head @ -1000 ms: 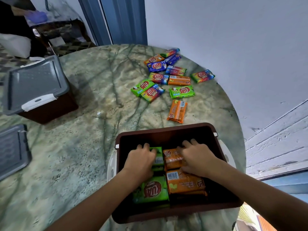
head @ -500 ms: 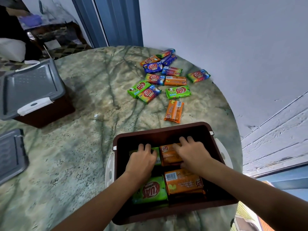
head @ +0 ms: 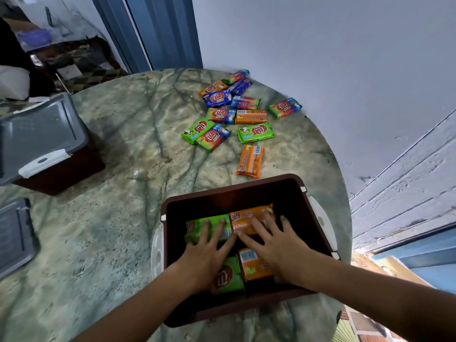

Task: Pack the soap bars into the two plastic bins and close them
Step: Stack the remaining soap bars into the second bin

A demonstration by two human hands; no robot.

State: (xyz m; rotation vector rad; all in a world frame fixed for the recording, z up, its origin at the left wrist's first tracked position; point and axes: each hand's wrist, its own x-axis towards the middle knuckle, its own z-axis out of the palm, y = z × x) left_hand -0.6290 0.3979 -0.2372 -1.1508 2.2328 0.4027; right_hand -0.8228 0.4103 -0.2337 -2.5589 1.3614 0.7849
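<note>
An open brown plastic bin (head: 237,191) stands at the near edge of the round marble table. Inside lie green and orange soap bars. My left hand (head: 209,253) rests flat, fingers spread, on a green bar (head: 197,224). My right hand (head: 276,245) lies flat, fingers spread, on an orange bar (head: 249,214). Under my wrists sit another green bar (head: 228,277) and an orange bar (head: 254,265). Several loose bars (head: 237,114) lie scattered on the far side of the table; a single orange bar (head: 250,161) is nearest the bin. A second brown bin (head: 59,171) with a grey lid (head: 39,134) stands at the left.
A loose grey lid (head: 14,238) lies at the left table edge. A white wall runs close along the right side of the table (head: 111,218). A blue door frame and dark furniture stand behind the table at the back left.
Both hands have spread their fingers and slid back toward me over the bars in the bin. The far green and orange bars now show more. The view has shifted a little.
</note>
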